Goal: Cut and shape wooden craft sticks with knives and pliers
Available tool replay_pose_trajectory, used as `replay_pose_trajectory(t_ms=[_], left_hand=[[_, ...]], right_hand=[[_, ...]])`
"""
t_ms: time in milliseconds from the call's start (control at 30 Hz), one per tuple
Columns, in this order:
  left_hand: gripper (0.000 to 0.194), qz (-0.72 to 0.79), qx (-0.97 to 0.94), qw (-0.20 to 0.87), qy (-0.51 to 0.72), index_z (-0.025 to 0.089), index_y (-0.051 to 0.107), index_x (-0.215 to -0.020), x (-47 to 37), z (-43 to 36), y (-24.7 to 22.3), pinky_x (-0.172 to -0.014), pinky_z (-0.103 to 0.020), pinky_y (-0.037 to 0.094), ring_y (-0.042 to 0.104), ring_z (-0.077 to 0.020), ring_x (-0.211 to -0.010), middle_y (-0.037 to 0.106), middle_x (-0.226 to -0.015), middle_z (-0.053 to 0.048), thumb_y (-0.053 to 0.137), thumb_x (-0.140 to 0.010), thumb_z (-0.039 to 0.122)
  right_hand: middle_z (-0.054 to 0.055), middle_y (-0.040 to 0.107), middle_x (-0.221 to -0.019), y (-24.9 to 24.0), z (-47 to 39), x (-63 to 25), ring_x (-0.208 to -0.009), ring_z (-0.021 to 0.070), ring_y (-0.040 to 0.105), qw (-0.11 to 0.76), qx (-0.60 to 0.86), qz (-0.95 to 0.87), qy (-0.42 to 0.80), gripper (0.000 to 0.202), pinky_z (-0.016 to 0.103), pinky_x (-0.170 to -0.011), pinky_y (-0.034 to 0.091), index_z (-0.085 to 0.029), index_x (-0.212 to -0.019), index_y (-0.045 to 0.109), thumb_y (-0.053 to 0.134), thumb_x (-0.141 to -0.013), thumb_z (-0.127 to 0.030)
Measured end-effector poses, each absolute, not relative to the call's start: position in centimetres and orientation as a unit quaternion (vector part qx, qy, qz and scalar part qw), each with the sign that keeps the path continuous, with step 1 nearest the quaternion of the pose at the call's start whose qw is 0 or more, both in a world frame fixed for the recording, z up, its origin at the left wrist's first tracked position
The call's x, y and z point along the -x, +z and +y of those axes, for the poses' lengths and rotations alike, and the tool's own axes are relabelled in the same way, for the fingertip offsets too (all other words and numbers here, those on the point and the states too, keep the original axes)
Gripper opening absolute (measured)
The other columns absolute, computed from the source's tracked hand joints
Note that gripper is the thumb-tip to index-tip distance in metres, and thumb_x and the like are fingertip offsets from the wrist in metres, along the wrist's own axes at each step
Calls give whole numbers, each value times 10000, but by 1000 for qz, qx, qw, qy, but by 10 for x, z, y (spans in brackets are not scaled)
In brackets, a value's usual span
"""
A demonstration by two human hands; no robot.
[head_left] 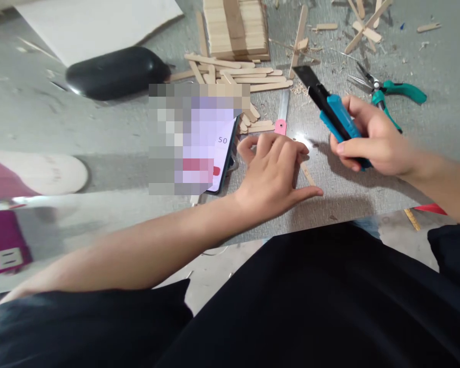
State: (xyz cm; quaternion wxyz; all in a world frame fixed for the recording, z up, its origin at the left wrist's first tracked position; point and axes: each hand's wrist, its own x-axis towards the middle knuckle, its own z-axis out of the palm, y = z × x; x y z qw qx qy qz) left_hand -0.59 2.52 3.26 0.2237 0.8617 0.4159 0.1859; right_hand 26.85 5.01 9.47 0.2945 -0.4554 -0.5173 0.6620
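My right hand (375, 135) is wrapped round a blue and black utility knife (339, 118), its dark blade pointing up and left. My left hand (272, 174) is palm down over the grey table, thumb stretched to the right and fingers bent but apart, with nothing visible in its grasp. A small wooden piece (307, 173) lies beside it, between thumb and fingers. Just left of my left hand is a phone (224, 148) with a lit screen, partly pixelated. Loose wooden sticks (266, 80) and a pink-ended metal strip (281, 125) lie beyond my left hand.
Green-handled pliers (404, 91) lie right of the knife. At the back stands a stack of wooden sticks (214, 30). A black rounded object (115, 72) and white board (95, 25) are at the back left. A purple object (3, 235) is at the left edge. Wood scraps lie at the back right.
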Motion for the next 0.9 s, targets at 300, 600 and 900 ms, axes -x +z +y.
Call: replay_pose_trajectory(t_ms=[300, 600, 900], left_hand=[[650, 397, -890, 153, 165, 225, 706, -904, 4, 24, 26, -1131, -724, 418, 561, -441, -1254, 682, -1209, -151, 899, -916, 846], [199, 341, -919, 87, 179, 210, 730, -1010, 6, 13, 32, -963, -587, 399, 611, -403, -1166, 767, -1214, -193, 721, -1139, 362], [262, 245, -945, 22, 216, 229, 659, -993, 3, 18, 37, -843, -479, 455, 628, -277, -890, 772, -978, -84, 598, -1224, 335]], right_hand=[[-110, 518, -648, 84, 48, -262, -469, 145, 477, 363, 478, -498, 626, 305, 382, -515, 400, -320, -992, 616, 904, -891, -326], [-94, 530, -652, 84, 48, -264, -482, 165, 485, 376, 488, -512, 599, 361, 414, -508, 366, -332, -959, 617, 960, -853, -372], [-47, 641, -733, 88, 41, -263, -677, 179, 543, 299, 490, -644, 506, 500, 410, -707, 469, -284, -784, 489, 984, -827, -343]])
